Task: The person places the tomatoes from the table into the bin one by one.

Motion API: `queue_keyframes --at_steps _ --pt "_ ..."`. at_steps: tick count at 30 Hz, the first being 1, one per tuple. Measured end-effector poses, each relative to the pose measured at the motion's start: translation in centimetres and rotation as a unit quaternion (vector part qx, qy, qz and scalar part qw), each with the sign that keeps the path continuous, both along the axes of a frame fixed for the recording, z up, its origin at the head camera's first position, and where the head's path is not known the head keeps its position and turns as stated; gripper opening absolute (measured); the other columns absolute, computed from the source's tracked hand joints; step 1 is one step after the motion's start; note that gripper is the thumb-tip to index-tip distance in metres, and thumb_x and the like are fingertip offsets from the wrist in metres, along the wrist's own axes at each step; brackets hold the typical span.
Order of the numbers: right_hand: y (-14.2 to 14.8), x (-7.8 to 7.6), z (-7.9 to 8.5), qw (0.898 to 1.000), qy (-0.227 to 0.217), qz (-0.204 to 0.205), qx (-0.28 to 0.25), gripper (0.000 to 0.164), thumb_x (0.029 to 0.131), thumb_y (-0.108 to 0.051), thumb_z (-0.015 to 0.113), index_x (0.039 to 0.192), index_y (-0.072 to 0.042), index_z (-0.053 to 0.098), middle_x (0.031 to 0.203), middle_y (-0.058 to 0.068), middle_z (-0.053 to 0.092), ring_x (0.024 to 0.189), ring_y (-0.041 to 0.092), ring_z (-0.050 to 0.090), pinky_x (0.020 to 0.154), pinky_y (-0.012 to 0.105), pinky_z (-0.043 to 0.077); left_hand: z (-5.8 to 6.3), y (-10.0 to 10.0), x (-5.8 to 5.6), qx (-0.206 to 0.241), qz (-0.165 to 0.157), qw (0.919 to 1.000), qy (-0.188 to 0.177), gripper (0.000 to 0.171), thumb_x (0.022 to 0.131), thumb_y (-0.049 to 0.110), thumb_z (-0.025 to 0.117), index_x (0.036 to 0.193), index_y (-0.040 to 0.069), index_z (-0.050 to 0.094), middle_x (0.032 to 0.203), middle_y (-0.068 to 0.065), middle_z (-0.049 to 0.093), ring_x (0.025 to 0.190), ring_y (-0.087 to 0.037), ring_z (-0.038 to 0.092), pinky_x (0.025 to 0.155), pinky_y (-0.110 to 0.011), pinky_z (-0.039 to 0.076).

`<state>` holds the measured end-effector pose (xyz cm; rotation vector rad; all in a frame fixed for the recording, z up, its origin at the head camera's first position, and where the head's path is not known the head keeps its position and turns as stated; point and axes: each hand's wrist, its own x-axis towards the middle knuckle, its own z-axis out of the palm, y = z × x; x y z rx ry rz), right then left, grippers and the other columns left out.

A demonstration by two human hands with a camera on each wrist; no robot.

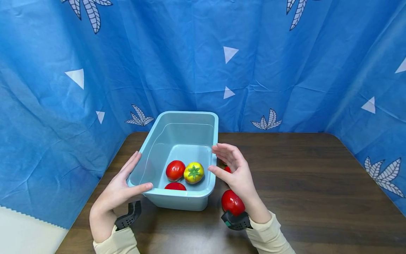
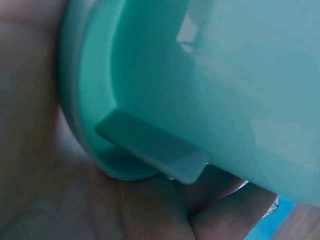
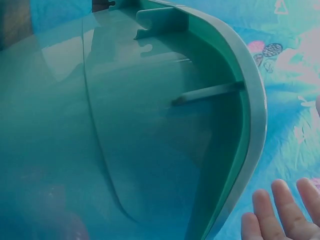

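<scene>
A light blue plastic bin point(image 1: 177, 201) stands at the left part of the table. My left hand point(image 1: 115, 190) holds its near left corner, thumb over the front rim and fingers along the left side; the left wrist view shows the fingers under the bin's rim point(image 2: 95, 85). Inside lie a glossy red tomato point(image 1: 175, 170), a yellow tomato point(image 1: 194, 173) with a green leaf top, and a red piece point(image 1: 175, 186) partly hidden by the front wall. Beside the right rim, my right hand point(image 1: 236, 173) hovers with loosely bent fingers; its fingertips point(image 3: 280, 190) show apart from the rim in the right wrist view.
On the dark wooden table point(image 1: 301, 183), a red tomato point(image 1: 232, 202) lies right of the bin, partly behind the right wristband point(image 1: 236, 221). Another red item point(image 1: 227, 169) is mostly hidden by the right hand. Blue patterned cloth point(image 1: 190, 70) hangs behind and at both sides.
</scene>
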<state>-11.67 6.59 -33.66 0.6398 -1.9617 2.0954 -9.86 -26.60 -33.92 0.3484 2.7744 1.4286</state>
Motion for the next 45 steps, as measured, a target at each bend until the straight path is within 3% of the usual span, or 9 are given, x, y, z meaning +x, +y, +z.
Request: queue_keyframes --at_steps 15,23,31,36,45 --pt "0.6 0.2 -1.6 0.998 0.023 -0.048 0.013 0.063 0.074 -0.001 0.077 0.129 -0.010 0.048 0.124 0.004 0.057 0.114 0.021 0.055 0.096 0.033 0.044 -0.2 -0.1 -0.1 -0.002 -0.001 1.0000 0.000 0.094 0.080 0.027 0.073 0.152 0.021 0.014 0.157 -0.005 0.005 0.135 -0.042 0.014 0.092 -0.070 0.030" --pt "1.6 0.5 -2.8 0.997 0.011 -0.042 0.068 0.064 0.072 -0.006 0.080 0.128 -0.014 0.049 0.125 0.001 0.057 0.114 0.017 0.054 0.097 0.034 0.043 0.0 -0.1 0.0 -0.002 -0.001 1.0000 0.002 0.093 0.081 0.026 0.073 0.152 0.021 0.013 0.157 -0.006 0.005 0.136 -0.041 0.013 0.093 -0.071 0.028" --pt "2.5 0.8 -4.3 0.993 -0.001 -0.039 0.110 0.066 0.071 -0.009 0.082 0.128 -0.017 0.050 0.126 -0.002 0.056 0.114 0.016 0.053 0.097 0.056 0.038 0.0 0.0 -0.1 -0.002 -0.003 1.0000 0.001 0.094 0.081 0.027 0.073 0.152 0.020 0.013 0.157 -0.006 0.004 0.135 -0.042 0.014 0.092 -0.070 0.030" --pt "3.1 0.9 -5.4 0.990 -0.011 -0.031 0.137 0.066 0.071 -0.007 0.081 0.129 -0.013 0.049 0.127 0.001 0.056 0.115 0.020 0.052 0.096 0.059 0.038 0.0 0.0 -0.1 -0.002 -0.003 1.0000 -0.002 0.093 0.081 0.027 0.073 0.152 0.021 0.013 0.157 -0.005 0.004 0.135 -0.042 0.014 0.092 -0.068 0.033" --pt "4.1 1.1 -7.1 0.985 -0.022 -0.017 0.171 0.064 0.071 -0.016 0.083 0.127 -0.016 0.052 0.125 0.000 0.056 0.113 0.017 0.052 0.092 0.057 0.042 -0.1 -0.1 -0.1 0.000 -0.003 1.0000 -0.002 0.093 0.081 0.027 0.073 0.152 0.020 0.013 0.157 -0.005 0.004 0.135 -0.042 0.014 0.092 -0.069 0.032"
